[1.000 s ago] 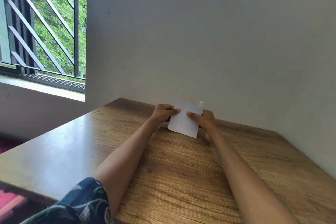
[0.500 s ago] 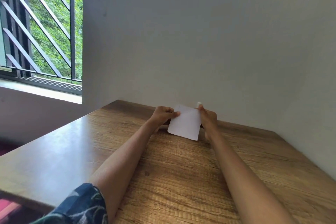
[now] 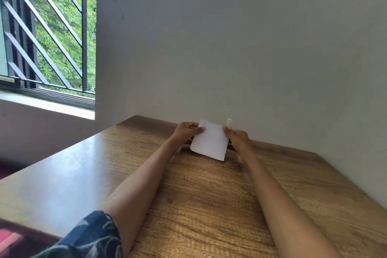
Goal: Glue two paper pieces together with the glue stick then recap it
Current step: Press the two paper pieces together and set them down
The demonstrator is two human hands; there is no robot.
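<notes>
Pinching the white paper [image 3: 210, 141] at its top corners, our left hand [image 3: 185, 133] and right hand [image 3: 237, 137] hold it tilted above the table [image 3: 209, 205]. We see the glue stick [image 3: 229, 122] poking upright just behind our right hand, so that hand looks nearer for recapping; whether it grips the stick, we cannot tell.

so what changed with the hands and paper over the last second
The right hand slid its thumb off the middle of the white paper to pinch its right edge. The left hand kept pinching the left edge, and the glue stick stayed behind the right hand on the table.
</notes>
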